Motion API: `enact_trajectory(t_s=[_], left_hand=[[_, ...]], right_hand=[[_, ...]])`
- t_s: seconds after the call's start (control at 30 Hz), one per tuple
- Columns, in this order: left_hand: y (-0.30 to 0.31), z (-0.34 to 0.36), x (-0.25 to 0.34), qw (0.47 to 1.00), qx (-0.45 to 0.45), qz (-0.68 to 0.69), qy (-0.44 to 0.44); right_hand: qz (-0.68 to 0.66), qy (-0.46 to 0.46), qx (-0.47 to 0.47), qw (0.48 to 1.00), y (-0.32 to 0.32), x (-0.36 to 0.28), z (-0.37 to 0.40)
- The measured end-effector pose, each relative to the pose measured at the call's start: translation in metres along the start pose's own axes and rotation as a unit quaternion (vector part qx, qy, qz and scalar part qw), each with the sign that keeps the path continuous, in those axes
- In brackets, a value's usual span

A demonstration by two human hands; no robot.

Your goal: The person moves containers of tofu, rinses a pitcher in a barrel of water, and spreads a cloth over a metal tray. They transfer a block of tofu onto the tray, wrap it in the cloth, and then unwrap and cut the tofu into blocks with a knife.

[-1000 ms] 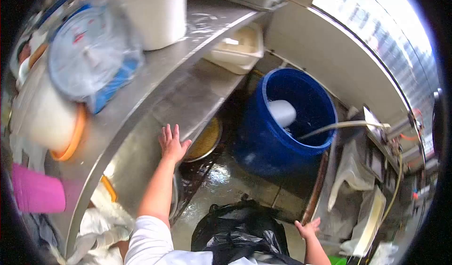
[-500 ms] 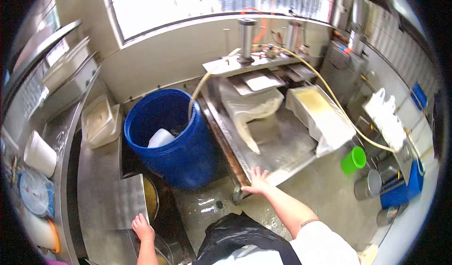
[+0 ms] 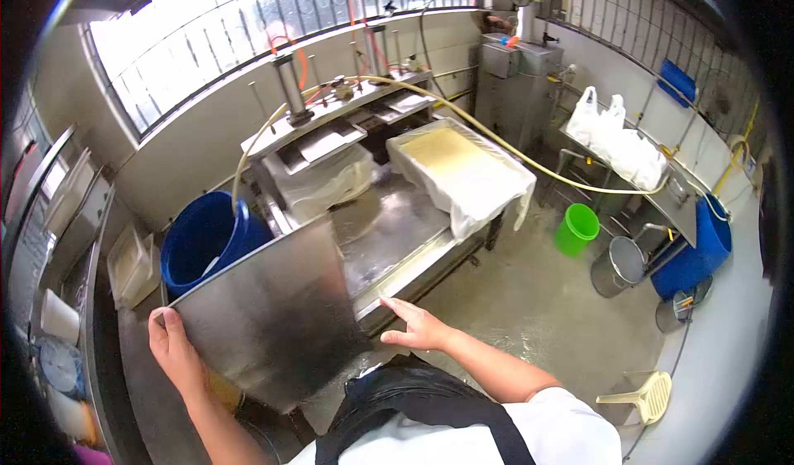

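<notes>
My left hand (image 3: pixel 176 354) grips a flat metal sheet (image 3: pixel 269 308) by its left corner, the thumb on the near face. The sheet is raised and tilted in front of me, covering part of the blue barrel and of the metal press table (image 3: pixel 389 250). To the right of the sheet, my right hand (image 3: pixel 420 329) is open with its fingers stretched out, apart from the sheet and near the table's front edge. On that table lie a cloth-lined pale yellow slab (image 3: pixel 451 152) and, under a press plate, a cloth-wrapped block (image 3: pixel 318 186).
A blue barrel (image 3: pixel 198 233) with a hose stands at the left. A green bucket (image 3: pixel 576 230), a metal pot (image 3: pixel 619 267) and a cream stool (image 3: pixel 645 397) are on the wet floor to the right. White plastic bags (image 3: pixel 616 138) rest on a side table.
My left hand has lifted the metal sheet from the left counter up and to the right. My right hand has left the table corner. The view has turned right.
</notes>
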State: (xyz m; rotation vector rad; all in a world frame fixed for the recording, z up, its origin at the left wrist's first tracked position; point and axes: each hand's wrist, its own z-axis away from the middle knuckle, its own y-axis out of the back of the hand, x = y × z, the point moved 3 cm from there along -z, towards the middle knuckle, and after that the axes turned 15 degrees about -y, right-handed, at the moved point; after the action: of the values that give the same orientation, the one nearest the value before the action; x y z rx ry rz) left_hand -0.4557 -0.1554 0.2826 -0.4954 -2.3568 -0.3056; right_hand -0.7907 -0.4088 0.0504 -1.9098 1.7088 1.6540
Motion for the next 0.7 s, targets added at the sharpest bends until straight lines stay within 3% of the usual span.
enact_trajectory(t_s=[0.03,0.1,0.13,0.17,0.23,0.3,0.37,0.4,0.43,0.5,0.53,0.57,0.6,0.63,0.7], left_hand=[[-0.026,0.0,-0.003,1.0,-0.005,0.009,0.0],[-0.086,0.0,-0.012,0.974,0.06,0.204,0.083],[-0.11,-0.003,-0.016,0.976,0.024,0.201,0.085],[-0.136,-0.004,-0.024,0.973,0.015,0.213,0.092],[-0.197,-0.003,-0.046,0.931,-0.032,0.327,0.157],[-0.262,0.012,-0.056,0.951,-0.031,0.25,0.181],[-0.317,0.05,-0.098,0.961,-0.15,0.129,0.191],[-0.347,0.08,-0.139,0.94,-0.205,0.138,0.236],[-0.38,0.111,-0.141,0.944,-0.268,0.096,0.168],[-0.433,0.174,-0.162,0.897,-0.379,0.099,0.205],[-0.457,0.2,-0.164,0.893,-0.383,0.121,0.201],[-0.481,0.227,-0.187,0.913,-0.366,0.118,0.139],[-0.496,0.203,-0.153,0.89,-0.404,0.117,0.174],[-0.523,0.224,-0.187,0.869,-0.436,0.15,0.181],[-0.551,0.165,-0.145,0.808,-0.494,0.149,0.284]], right_hand=[[0.006,-0.004,0.007,1.0,0.021,-0.008,0.005],[-0.216,-0.226,-0.052,0.948,0.057,-0.002,0.012],[-0.151,-0.221,0.018,0.963,0.079,0.01,0.016],[-0.142,-0.231,0.029,0.962,0.098,0.014,0.018],[-0.151,-0.301,0.102,0.936,0.133,0.022,0.025],[-0.117,-0.304,0.144,0.934,0.152,0.057,0.03],[-0.171,-0.393,0.203,0.88,0.173,0.094,0.031],[-0.19,-0.423,0.229,0.856,0.187,0.109,0.027],[-0.224,-0.435,0.257,0.834,0.194,0.142,0.026],[-0.247,-0.448,0.328,0.794,0.217,0.207,0.014],[-0.248,-0.468,0.341,0.776,0.236,0.228,0.001],[-0.248,-0.489,0.355,0.757,0.255,0.246,-0.012],[-0.218,-0.487,0.356,0.767,0.272,0.274,-0.022],[-0.208,-0.5,0.359,0.76,0.288,0.293,-0.036],[-0.175,-0.537,0.301,0.769,0.317,0.323,-0.07]])
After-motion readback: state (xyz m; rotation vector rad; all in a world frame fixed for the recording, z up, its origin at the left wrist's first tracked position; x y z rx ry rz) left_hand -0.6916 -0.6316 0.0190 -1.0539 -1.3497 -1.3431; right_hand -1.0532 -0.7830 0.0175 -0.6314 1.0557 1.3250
